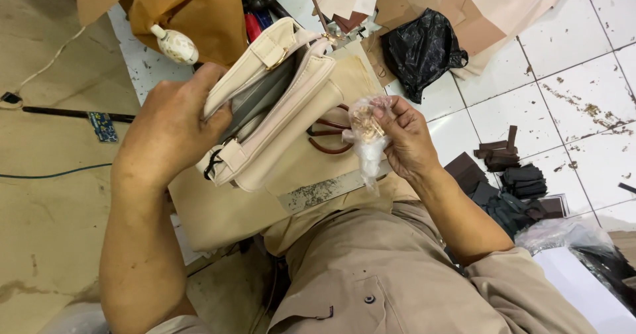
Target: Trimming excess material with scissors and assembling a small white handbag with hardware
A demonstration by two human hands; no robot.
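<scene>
The left hand (173, 123) is clamped on a cream leather-look handbag with gold-coloured buckles (278, 102), fingers curled over its upper edge and thumb pressed into its open mouth, so the bag is held tilted above a small beige work board (225, 208) that rests across the person's lap; the right hand (404, 139) is just beside the bag, its fingertips pinched shut on a small crumpled clear plastic packet holding gold-coloured metal pieces (366, 132); the two hands are apart, with the bag's lower corner between them.

Under the bag, on the board, lie thin dark red-brown curved strips (329, 139), partly hidden; what they are cannot be told.

The floor beyond the bag is white square tile (583, 62), stained and speckled with dirt; on it, past the bag's far end, a crumpled black plastic bag (421, 49) lies against tan and brown sheets of cut material (464, 9); on the side of the right hand lie small stacks of dark brown and black cut pieces (510, 172); on the side of the left hand the ground is plain tan (53, 195), crossed by a thin cable; a cream patterned egg-shaped object (175, 45) lies near the bag's top, against an ochre cloth (192, 9).
</scene>
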